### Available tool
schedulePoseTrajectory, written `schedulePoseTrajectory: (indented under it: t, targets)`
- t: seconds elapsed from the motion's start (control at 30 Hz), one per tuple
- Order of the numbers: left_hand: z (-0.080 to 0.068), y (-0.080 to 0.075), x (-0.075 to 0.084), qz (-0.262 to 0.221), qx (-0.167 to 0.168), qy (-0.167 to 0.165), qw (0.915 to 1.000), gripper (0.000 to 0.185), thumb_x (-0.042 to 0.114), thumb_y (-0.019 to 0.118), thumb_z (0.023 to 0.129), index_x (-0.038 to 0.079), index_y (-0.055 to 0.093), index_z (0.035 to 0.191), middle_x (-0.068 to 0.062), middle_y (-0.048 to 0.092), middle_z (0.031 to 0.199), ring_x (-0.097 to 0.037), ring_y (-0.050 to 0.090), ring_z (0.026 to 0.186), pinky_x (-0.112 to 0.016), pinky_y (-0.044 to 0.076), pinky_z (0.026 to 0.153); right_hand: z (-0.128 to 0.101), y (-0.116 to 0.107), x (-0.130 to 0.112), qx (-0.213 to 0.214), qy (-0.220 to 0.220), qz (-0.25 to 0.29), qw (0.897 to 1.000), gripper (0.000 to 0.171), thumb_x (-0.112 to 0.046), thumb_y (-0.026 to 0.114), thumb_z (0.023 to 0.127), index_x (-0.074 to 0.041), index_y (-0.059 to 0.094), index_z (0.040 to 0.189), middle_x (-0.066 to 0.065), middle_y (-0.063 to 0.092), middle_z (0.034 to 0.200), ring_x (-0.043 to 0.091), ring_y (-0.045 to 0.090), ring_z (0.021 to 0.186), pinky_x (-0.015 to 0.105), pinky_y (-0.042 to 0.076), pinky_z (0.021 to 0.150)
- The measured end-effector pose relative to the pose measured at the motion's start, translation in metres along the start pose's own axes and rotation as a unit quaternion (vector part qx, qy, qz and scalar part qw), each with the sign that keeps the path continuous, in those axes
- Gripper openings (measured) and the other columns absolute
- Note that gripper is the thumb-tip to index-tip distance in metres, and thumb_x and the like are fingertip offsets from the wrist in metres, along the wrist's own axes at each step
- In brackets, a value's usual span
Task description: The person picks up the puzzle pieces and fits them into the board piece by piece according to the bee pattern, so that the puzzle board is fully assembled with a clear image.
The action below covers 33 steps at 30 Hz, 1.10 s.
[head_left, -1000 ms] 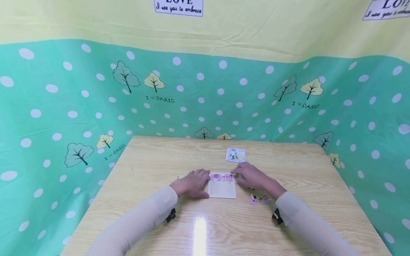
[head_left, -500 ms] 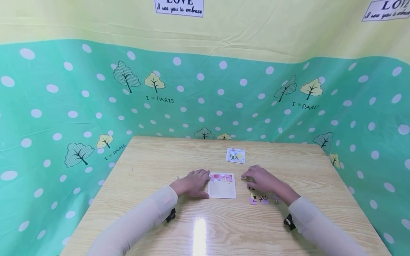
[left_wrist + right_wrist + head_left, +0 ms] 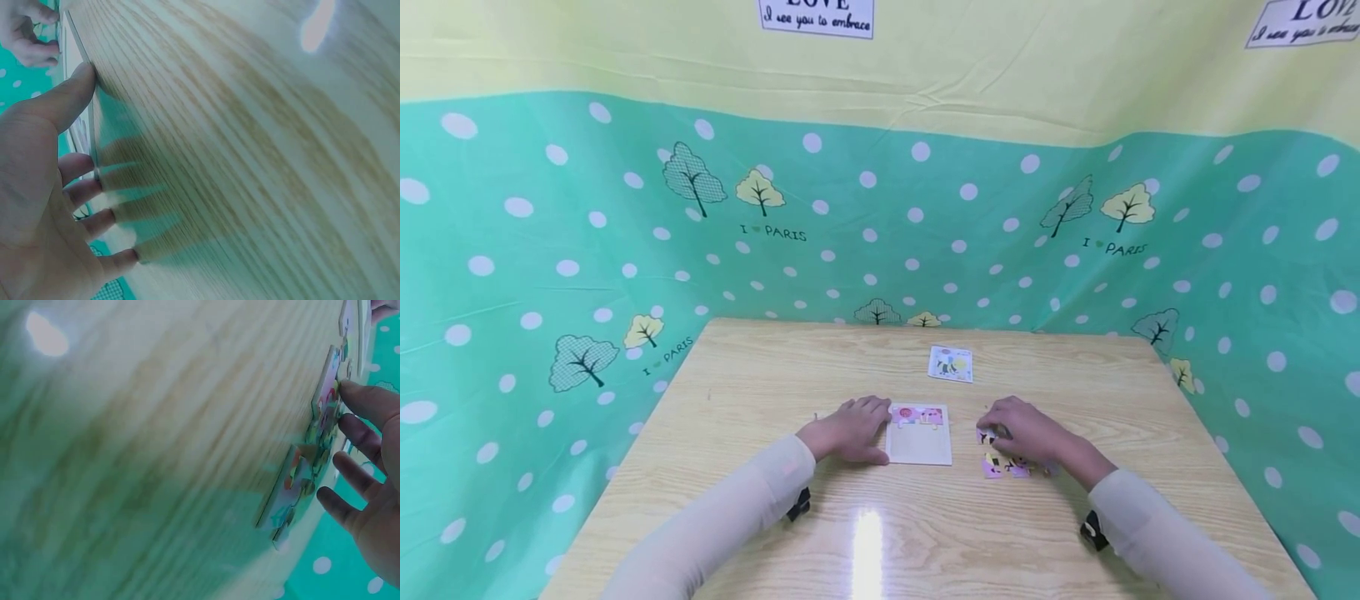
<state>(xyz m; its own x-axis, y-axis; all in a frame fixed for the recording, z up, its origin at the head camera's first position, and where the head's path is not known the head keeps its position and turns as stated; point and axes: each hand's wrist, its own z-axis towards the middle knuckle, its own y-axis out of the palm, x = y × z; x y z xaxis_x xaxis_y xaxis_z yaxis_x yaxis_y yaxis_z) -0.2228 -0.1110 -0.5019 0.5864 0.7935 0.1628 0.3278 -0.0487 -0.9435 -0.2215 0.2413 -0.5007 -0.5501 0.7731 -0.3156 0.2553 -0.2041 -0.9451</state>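
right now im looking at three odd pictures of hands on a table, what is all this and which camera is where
A person works with two bare hands; no machine. The wide picture comes from a head camera; the two tilted close-ups come from cameras on each wrist. On the wooden table lies a puzzle tray with a few pieces fitted along its far edge. The left hand rests flat at the tray's left side. The right hand touches the loose puzzle pieces beside the tray. A small picture card lies farther back.

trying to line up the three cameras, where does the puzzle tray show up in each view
Head: puzzle tray lies mid-table, between left hand and right hand.
Left wrist: only its thin edge, upper left, against the thumb.
Right wrist: a sliver at top right.
Shared landmark: the wooden table.
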Motion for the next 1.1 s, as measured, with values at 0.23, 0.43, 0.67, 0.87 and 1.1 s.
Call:
schedulePoseTrajectory:
  t: [0.23, 0.43, 0.67, 0.87, 1.1]
  targets:
    - [-0.001, 0.000, -0.001, 0.000, -0.001, 0.001, 1.0000, 0.083, 0.062, 0.067, 0.089, 0.011, 0.044, 0.151, -0.014, 0.031, 0.166, -0.035, 0.031, 0.153, -0.059, 0.031, 0.124, 0.002, 0.004, 0.003, 0.011, -0.011, -0.006, 1.000, 0.027, -0.020, 0.076, 0.091, -0.018, 0.074, 0.118, -0.004, 0.072, 0.114, 0.025, 0.062, 0.115, 0.049, 0.053, 0.104]
    - [-0.001, -0.001, -0.001, 0.001, 0.006, 0.000, 1.0000, 0.081, 0.060, 0.069, 0.089, 0.011, 0.047, 0.148, -0.014, 0.033, 0.165, -0.035, 0.033, 0.152, -0.060, 0.032, 0.123, 0.004, 0.004, 0.003, 0.014, -0.019, -0.001, 1.000, 0.027, -0.018, 0.074, 0.090, -0.017, 0.075, 0.117, -0.004, 0.072, 0.113, 0.024, 0.062, 0.114, 0.049, 0.053, 0.103]
    - [0.001, 0.000, -0.001, 0.002, 0.009, 0.003, 0.9999, 0.080, 0.061, 0.069, 0.089, 0.011, 0.047, 0.148, -0.013, 0.035, 0.165, -0.033, 0.033, 0.152, -0.059, 0.033, 0.122, 0.010, 0.001, -0.005, 0.016, -0.019, 0.003, 1.000, 0.026, -0.020, 0.074, 0.090, -0.020, 0.075, 0.116, -0.008, 0.071, 0.111, 0.019, 0.061, 0.113, 0.046, 0.053, 0.103]
    - [0.002, 0.000, -0.002, 0.001, 0.008, 0.000, 1.0000, 0.081, 0.061, 0.069, 0.089, 0.011, 0.047, 0.148, -0.012, 0.034, 0.165, -0.033, 0.033, 0.152, -0.059, 0.033, 0.123, 0.023, 0.001, -0.019, 0.014, -0.032, 0.014, 0.999, 0.028, -0.021, 0.075, 0.089, -0.019, 0.075, 0.117, -0.007, 0.071, 0.112, 0.020, 0.061, 0.114, 0.047, 0.052, 0.104]
    - [0.003, 0.002, -0.002, -0.002, 0.007, 0.001, 1.0000, 0.081, 0.061, 0.068, 0.089, 0.011, 0.046, 0.149, -0.012, 0.034, 0.165, -0.033, 0.033, 0.153, -0.059, 0.032, 0.123, 0.040, 0.005, -0.039, 0.014, -0.054, 0.023, 0.998, 0.031, -0.020, 0.076, 0.088, -0.017, 0.074, 0.118, -0.005, 0.070, 0.112, 0.018, 0.059, 0.112, 0.045, 0.051, 0.103]
